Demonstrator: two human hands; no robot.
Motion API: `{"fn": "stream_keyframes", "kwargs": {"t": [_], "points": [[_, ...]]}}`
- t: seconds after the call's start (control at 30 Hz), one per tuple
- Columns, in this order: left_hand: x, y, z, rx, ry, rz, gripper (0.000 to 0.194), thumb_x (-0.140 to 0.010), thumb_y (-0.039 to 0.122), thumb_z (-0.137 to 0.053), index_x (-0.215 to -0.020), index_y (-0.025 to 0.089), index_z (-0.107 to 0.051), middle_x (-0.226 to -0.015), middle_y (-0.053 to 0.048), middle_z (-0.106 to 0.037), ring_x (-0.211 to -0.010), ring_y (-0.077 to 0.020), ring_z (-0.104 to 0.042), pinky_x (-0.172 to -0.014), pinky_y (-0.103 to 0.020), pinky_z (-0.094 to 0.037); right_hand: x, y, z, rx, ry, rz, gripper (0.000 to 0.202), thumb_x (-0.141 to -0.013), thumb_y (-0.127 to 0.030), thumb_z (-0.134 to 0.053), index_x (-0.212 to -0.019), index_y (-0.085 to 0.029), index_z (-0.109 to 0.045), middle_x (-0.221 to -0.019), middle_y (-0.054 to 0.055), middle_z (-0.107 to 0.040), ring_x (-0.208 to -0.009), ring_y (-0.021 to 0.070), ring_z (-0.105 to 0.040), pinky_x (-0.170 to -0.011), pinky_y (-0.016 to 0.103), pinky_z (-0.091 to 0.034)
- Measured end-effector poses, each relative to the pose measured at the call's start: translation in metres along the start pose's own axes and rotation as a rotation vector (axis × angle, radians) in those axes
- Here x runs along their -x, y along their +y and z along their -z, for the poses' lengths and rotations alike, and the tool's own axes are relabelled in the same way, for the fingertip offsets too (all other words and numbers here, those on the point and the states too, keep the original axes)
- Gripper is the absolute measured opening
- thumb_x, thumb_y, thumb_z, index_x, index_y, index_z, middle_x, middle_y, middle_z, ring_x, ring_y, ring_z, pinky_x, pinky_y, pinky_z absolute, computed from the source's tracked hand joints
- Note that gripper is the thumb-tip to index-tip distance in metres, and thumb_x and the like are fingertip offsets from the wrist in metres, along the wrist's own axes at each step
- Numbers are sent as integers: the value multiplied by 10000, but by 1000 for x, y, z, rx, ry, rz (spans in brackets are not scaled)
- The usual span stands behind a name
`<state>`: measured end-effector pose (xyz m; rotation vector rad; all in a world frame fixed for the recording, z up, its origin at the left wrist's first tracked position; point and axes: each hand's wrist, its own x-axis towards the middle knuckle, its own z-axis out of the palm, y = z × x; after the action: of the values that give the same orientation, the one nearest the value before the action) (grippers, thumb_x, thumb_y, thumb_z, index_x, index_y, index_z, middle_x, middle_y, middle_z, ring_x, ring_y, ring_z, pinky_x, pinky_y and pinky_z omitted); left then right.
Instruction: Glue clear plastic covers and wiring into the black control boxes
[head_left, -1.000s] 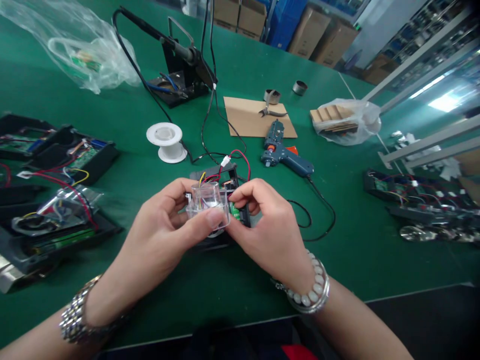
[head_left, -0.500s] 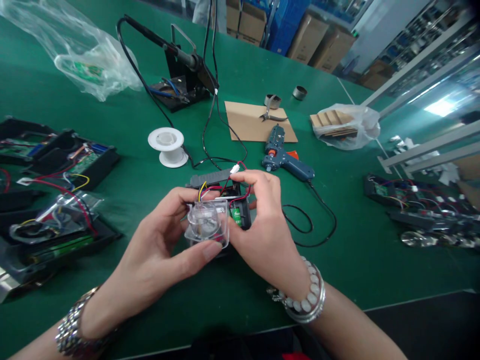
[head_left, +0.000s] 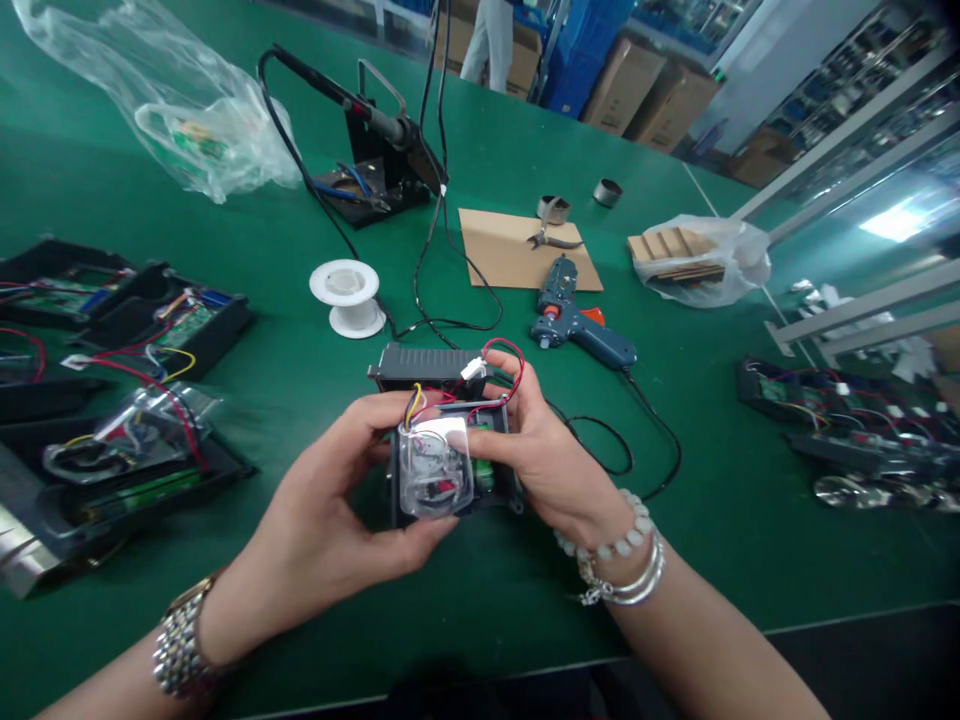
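Observation:
Between my hands is a black plastic housing (head_left: 496, 490) with a clear plastic case (head_left: 435, 475) lying on its near part. My left hand (head_left: 337, 490) grips the left side, its thumb along the lower edge and its fingers at the upper left. From the right, my right hand (head_left: 544, 440) holds the housing, and its thumb presses the clear case's upper right corner. A white connector (head_left: 473, 370) on red and black wires sits above the fingers. Yellow and black wires (head_left: 412, 404) come out at the case's upper left. A ribbed black piece (head_left: 424, 365) is just behind.
A white wire spool (head_left: 345, 284), a glue gun (head_left: 577, 325) and a soldering iron (head_left: 382, 125) in its stand lie beyond my hands. Pliers (head_left: 553, 240) rest on a cardboard sheet (head_left: 499, 250). Opened black housings (head_left: 172, 340) with wires are at left, others (head_left: 847, 400) at right.
The clear case has gone down from a raised, tilted position onto the housing. My right thumb has moved onto it. A person's legs have come into view at the back.

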<state>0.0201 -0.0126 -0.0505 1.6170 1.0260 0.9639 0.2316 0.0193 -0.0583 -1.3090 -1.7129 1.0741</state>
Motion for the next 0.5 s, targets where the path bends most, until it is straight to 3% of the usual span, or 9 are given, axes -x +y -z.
{"fn": "stream_keyframes", "kwargs": {"t": [0.07, 0.17, 0.23, 0.3, 0.33, 0.4, 0.47, 0.5], "points": [[2, -1, 0, -54, 8, -12, 634, -858, 212, -808, -1389, 380, -506, -1363, -16, -590, -1279, -220, -608, -1049, -295, -562, -1, 2, 3, -119, -12, -83, 604, -882, -98, -682, -1415, -269, -455, -1194, 79, -698, -1017, 212, -711, -761, 338, -615], [3, -1, 2, -139, -9, -22, 631, -854, 235, -808, -1385, 371, -493, -1368, -30, -586, -1292, -244, -598, -1121, -380, -521, 6, -2, 6, -162, 104, -137, 437, -895, -120, -623, -1308, -239, -542, -1227, 98, -691, -1092, 239, -695, -858, 403, -606], [1, 0, 4, -166, -28, -36, 620, -852, 245, -808, -1370, 363, -489, -1378, -38, -583, -1317, -261, -583, -1162, -427, -487, 17, -12, 8, -95, 256, -100, 335, -924, -167, -623, -1246, -238, -563, -1301, 114, -640, -1207, 266, -636, -980, 469, -549], [0, 2, 5, -171, -48, -41, 608, -856, 252, -807, -1360, 360, -483, -1384, -44, -581, -1329, -271, -574, -1161, -445, -484, 30, -27, 9, 52, 371, 35, 249, -930, -233, -681, -1169, -238, -610, -1303, 119, -607, -1255, 296, -584, -1034, 504, -492], [-1, 3, 6, -171, -51, -44, 605, -858, 260, -809, -1356, 360, -481, -1385, -45, -580, -1330, -275, -570, -1153, -446, -487, 35, -35, 9, 140, 364, 126, 254, -920, -279, -726, -1155, -232, -639, -1281, 123, -608, -1246, 308, -578, -1034, 508, -486], [-3, 6, 8, -176, -56, -51, 594, -867, 277, -813, -1354, 358, -483, -1386, -48, -573, -1333, -276, -562, -1149, -440, -483, 43, -47, 8, 288, 233, 271, 459, -882, -399, -814, -1266, -203, -655, -1315, 143, -614, -1252, 322, -572, -1049, 502, -480], [-3, 7, 10, -198, -61, -78, 598, -868, 284, -820, -1359, 346, -485, -1397, -57, -556, -1343, -279, -546, -1154, -431, -471, 44, -54, 6, 371, 90, 326, 606, -870, -435, -845, -1377, -184, -627, -1425, 148, -602, -1288, 311, -564, -1085, 475, -459], [-3, 8, 12, -220, -70, -92, 630, -853, 293, -836, -1370, 333, -478, -1415, -68, -538, -1361, -287, -527, -1164, -430, -461, 43, -54, 6, 391, 53, 331, 577, -883, -410, -842, -1374, -187, -637, -1460, 137, -601, -1294, 297, -568, -1094, 457, -450]]}}
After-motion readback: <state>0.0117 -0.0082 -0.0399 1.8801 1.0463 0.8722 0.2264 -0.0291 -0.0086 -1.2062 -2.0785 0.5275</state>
